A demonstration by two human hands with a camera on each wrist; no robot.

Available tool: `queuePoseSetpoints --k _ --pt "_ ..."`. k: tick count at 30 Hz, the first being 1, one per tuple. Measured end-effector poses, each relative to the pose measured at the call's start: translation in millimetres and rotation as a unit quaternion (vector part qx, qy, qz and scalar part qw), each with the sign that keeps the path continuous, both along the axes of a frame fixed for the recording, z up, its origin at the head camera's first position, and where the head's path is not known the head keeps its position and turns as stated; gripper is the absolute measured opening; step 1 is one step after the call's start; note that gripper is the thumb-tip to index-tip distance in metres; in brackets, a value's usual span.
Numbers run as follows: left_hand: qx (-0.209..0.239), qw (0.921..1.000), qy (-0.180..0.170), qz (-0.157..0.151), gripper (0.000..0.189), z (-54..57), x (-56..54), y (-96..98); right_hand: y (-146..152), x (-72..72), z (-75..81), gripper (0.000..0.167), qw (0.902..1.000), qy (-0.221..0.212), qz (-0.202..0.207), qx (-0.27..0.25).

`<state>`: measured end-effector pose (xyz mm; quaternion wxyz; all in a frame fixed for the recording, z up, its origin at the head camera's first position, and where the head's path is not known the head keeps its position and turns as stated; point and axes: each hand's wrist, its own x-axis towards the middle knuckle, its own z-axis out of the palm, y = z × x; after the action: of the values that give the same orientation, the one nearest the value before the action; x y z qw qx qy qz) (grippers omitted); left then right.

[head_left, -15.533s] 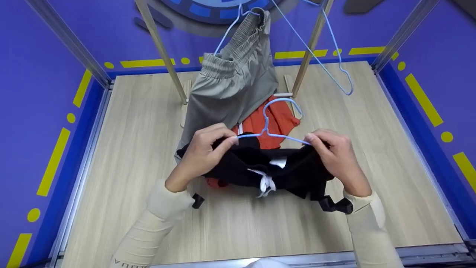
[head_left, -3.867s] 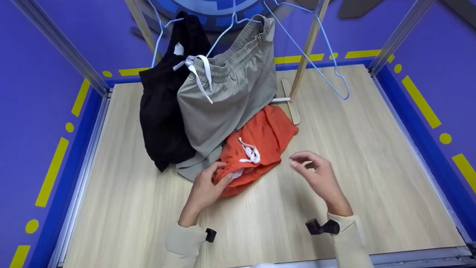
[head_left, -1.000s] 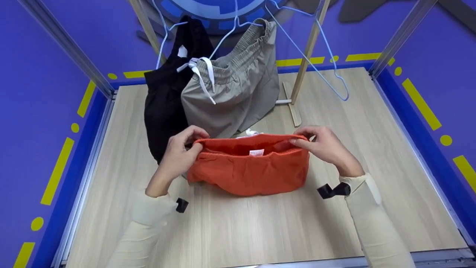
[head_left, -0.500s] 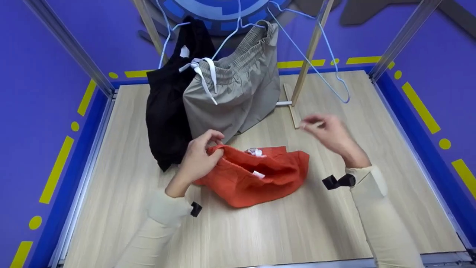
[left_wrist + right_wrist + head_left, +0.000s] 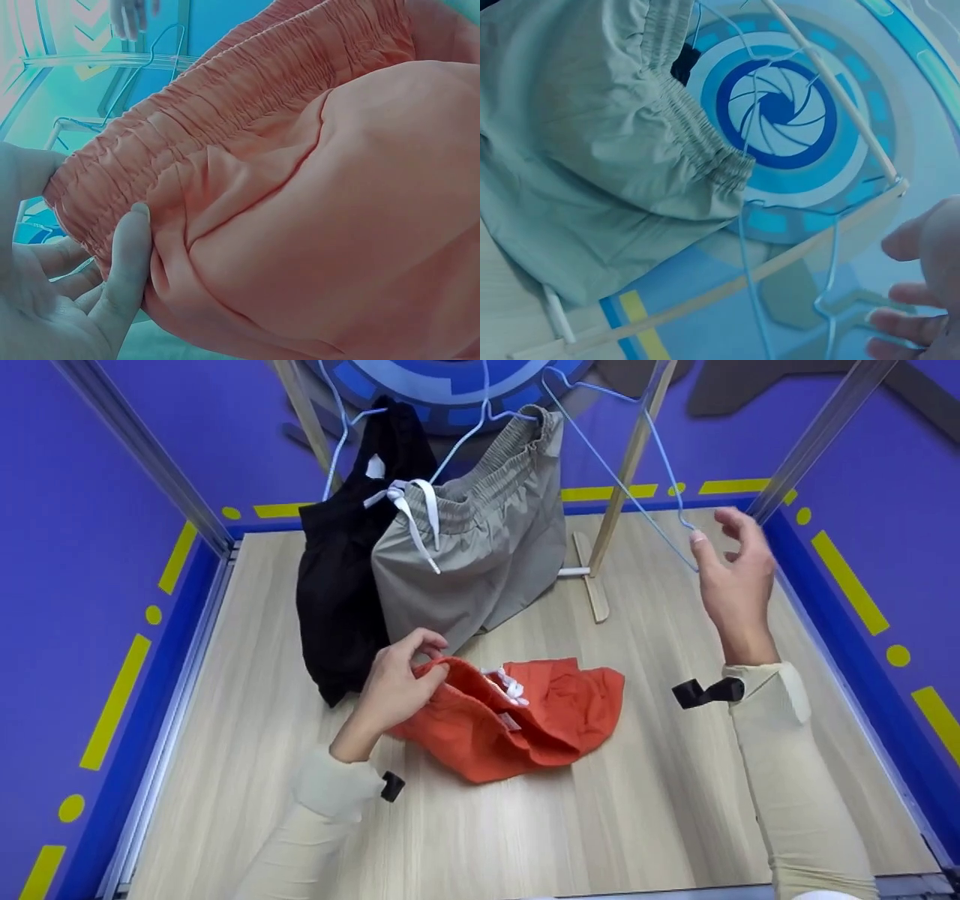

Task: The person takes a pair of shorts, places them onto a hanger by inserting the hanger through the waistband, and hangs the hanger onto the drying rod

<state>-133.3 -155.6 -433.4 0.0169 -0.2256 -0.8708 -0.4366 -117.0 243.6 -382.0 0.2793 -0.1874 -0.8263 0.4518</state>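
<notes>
My left hand [image 5: 397, 682] pinches one end of the elastic waistband of orange-red shorts [image 5: 517, 735], thumb on one face and fingers on the other. The rest of the shorts slumps on the board, with a white drawstring and a small label showing at the waist opening. In the left wrist view the gathered waistband [image 5: 225, 97] runs up from the thumb. Raised at the right, my right hand [image 5: 739, 577] has thumb and fingers apart, its thumb tip right at the lower corner of a bare blue hanger [image 5: 600, 457]. In the right wrist view its fingers [image 5: 907, 322] hold nothing.
Grey shorts [image 5: 480, 547] and black shorts [image 5: 341, 585] with a white drawstring hang on blue hangers at the back. A wooden rack post [image 5: 630, 472] stands beside them, its foot [image 5: 596, 600] on the wood-grain board [image 5: 247, 810]. Blue-purple walls [image 5: 75, 547] enclose the sides.
The black shorts went from my hands to the rack. The orange-red shorts were taken up and held open by both hands; then the right hand let go and moved up and right to the bare hanger.
</notes>
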Motion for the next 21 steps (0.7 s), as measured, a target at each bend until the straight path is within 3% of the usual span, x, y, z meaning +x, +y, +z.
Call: queuePoseSetpoints --k 4,13,21 --pt "-0.001 1.0 -0.005 -0.004 0.019 0.8 0.8 0.2 0.4 -6.9 -6.7 0.053 0.9979 -0.053 0.037 -0.004" --pt "0.008 0.9993 -0.016 -0.034 0.015 2.8 0.1 -3.4 -7.4 -12.7 -13.7 0.057 0.9955 -0.079 0.053 -0.002" --pt "0.058 0.9953 -0.046 -0.063 0.012 2.5 -0.4 -5.9 -26.2 -13.5 -11.5 0.039 0.9943 -0.088 0.052 0.029"
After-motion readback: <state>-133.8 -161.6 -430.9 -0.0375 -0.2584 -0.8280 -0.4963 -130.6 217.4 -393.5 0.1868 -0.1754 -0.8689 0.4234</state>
